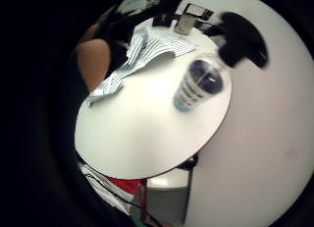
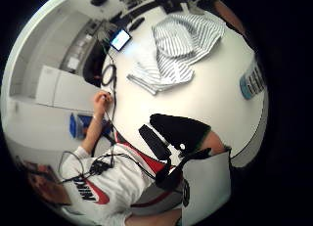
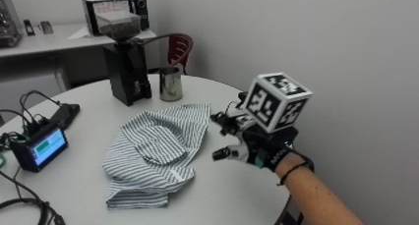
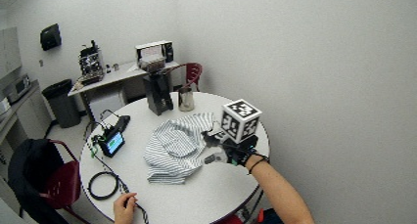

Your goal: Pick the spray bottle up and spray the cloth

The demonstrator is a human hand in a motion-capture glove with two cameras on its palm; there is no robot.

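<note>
On the desk (image 3: 216,205) in the outside view, the cloth (image 3: 160,149) lies crumpled beside the gloved right hand (image 3: 258,151), fingers relaxed, holding nothing. In the little-finger view, the bottle (image 1: 201,84) stands upright near the desk's edge; probably light, smooth plastic, best gripped around its neck.

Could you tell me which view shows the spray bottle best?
The little finger side palm view: the bottle stands in full sight on the table. The thumb side view catches only its edge; in both outside views the hand hides it.
</note>
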